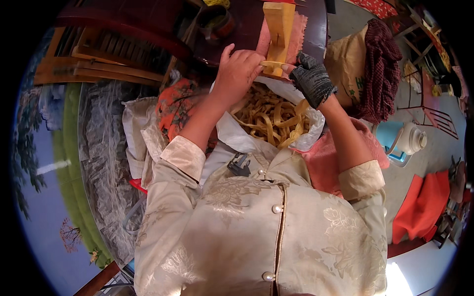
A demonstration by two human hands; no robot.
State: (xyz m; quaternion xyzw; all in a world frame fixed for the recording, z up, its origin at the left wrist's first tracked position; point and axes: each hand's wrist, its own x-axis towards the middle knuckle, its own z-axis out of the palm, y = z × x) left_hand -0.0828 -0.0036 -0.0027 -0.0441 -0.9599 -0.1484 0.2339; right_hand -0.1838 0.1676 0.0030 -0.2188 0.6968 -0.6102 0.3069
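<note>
A pale yellow, flat strip [273, 63] is stretched between my two hands, crossing the front of an upright wooden block [278, 37]. Thumb and fingertips of my bare left hand [239, 74] pinch its left end. On the other side my right hand [312, 80], in a dark fingerless knit glove, is closed at the strip's right end. The block has a small dark slot or pin in its face and stands on a pink cloth [297, 32]. Right below my hands, a white bag [231, 129] in my lap gapes around a heap of curled tan strips [271, 118].
A dark red table [242, 37] carries the block and a dark mug [216, 22]. Wooden chair slats [116, 69] lie to the left. At the right are a brown sack [345, 61], a dark checked cloth [380, 74] and a vacuum flask [411, 138].
</note>
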